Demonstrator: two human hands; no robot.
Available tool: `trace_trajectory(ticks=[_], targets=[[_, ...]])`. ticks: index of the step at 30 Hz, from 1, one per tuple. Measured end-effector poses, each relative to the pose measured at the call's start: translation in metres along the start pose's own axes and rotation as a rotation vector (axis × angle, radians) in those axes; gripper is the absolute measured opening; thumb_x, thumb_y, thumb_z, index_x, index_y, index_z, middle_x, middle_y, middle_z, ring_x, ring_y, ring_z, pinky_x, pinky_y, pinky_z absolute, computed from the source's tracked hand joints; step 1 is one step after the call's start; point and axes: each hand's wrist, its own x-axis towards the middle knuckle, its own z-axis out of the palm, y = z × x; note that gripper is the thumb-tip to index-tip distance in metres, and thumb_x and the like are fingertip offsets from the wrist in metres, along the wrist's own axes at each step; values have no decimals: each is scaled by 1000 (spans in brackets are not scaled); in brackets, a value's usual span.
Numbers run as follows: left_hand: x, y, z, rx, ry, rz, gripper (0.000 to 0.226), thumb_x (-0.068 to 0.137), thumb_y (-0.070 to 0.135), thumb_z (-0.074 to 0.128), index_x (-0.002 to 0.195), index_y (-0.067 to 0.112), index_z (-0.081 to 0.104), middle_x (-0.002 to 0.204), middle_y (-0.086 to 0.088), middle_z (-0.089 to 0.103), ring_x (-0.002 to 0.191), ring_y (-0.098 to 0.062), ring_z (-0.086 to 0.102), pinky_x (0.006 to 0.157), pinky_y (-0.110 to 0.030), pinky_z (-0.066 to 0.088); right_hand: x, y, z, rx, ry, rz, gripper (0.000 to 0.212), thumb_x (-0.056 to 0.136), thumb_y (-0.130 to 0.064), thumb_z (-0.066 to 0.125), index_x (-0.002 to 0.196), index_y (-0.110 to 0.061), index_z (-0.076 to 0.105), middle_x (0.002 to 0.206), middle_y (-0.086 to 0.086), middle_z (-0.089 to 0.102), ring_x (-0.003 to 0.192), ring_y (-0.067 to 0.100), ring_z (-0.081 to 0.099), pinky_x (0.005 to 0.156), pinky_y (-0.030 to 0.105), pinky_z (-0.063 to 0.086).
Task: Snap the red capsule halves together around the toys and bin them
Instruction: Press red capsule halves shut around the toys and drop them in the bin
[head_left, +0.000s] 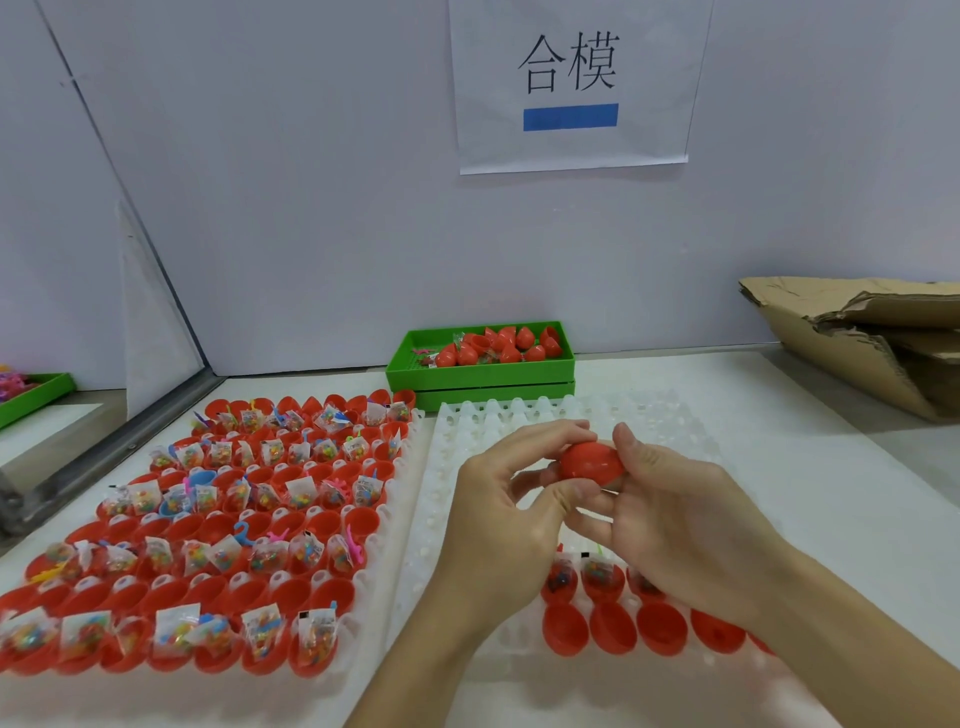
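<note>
Both hands hold one red capsule (591, 464) above the right white tray (691, 431). My left hand (514, 499) grips its left side with curled fingers, and my right hand (670, 514) wraps its right side, thumb on top. The capsule looks closed; its seam is hidden. Below my hands, several red capsule halves (613, 626) sit in the right tray, some with toy bags. The left white tray (410, 467) holds several rows of red halves with toy bags (218, 525). A green bin (467, 371) at the back holds several red capsules.
A torn cardboard box (862, 332) lies at the right rear. Another green tray (36, 395) with pink items sits at the far left behind a partition. A paper sign (571, 83) hangs on the white back wall.
</note>
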Motion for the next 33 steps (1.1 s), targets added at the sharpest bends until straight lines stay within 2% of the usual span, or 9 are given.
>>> trace_trajectory(ticks=[4, 7, 16, 19, 21, 23, 25, 29, 33], targets=[[0, 1, -1, 51, 24, 52, 40, 81, -8, 68, 105, 25, 74, 107, 13, 72, 107, -4, 65, 86, -17, 53, -1, -2, -1, -70, -32, 11, 56, 75, -47, 81, 101, 1, 71, 112, 23, 64, 116, 34, 62, 106, 46, 48], [0, 0, -1, 134, 25, 61, 42, 81, -14, 67, 105, 19, 75, 104, 15, 72, 105, -2, 65, 86, -15, 52, 0, 0, -2, -138, -45, 10, 64, 73, -52, 82, 105, 2, 71, 122, 26, 64, 120, 37, 60, 111, 53, 42], [1, 3, 0, 26, 46, -25, 47, 81, -17, 64, 102, 24, 74, 102, 11, 74, 103, -3, 66, 84, -14, 51, 2, 0, 2, -113, -1, -95, 66, 61, -49, 90, 96, 5, 75, 99, 24, 70, 100, 32, 70, 92, 35, 55], [-1, 3, -1, -52, -17, -80, 44, 84, -2, 72, 121, 22, 67, 115, 12, 72, 114, 1, 62, 87, -11, 50, 5, 3, 1, -205, 99, -187, 71, 60, -55, 89, 101, 1, 76, 101, 23, 73, 99, 31, 72, 87, 31, 57], [-2, 2, 1, -84, -68, -152, 59, 79, 20, 80, 135, 22, 58, 122, 20, 68, 120, 3, 58, 89, -11, 49, 7, 6, 0, -332, 191, -244, 72, 60, -63, 85, 106, -9, 77, 102, 19, 74, 98, 29, 73, 85, 30, 57], [-2, 1, 5, -78, -11, -219, 74, 70, 37, 86, 136, 22, 58, 118, 21, 69, 117, 4, 60, 92, -14, 51, 8, 11, -1, -427, 220, -296, 60, 69, -66, 77, 106, -18, 78, 102, 14, 76, 99, 27, 73, 84, 28, 57], [-2, 0, 8, -63, 80, -253, 76, 62, 44, 82, 131, 19, 63, 114, 14, 73, 110, 1, 65, 96, -23, 53, 10, 16, 0, -432, 211, -327, 42, 82, -56, 68, 103, -21, 79, 103, 10, 77, 101, 25, 73, 84, 25, 57], [-1, -7, 10, -66, 166, -277, 47, 76, 16, 83, 121, 18, 69, 105, 14, 75, 103, -2, 69, 94, -27, 55, 12, 21, 2, -417, 180, -343, 32, 90, -41, 63, 103, -15, 78, 105, 14, 76, 105, 30, 72, 88, 28, 57], [-1, -9, 12, -76, 189, -271, 42, 79, 4, 79, 118, 19, 70, 104, 10, 76, 101, -5, 71, 94, -32, 57, 13, 22, 3, -406, 189, -345, 29, 90, -37, 64, 104, -16, 78, 105, 16, 76, 104, 31, 72, 87, 30, 57]])
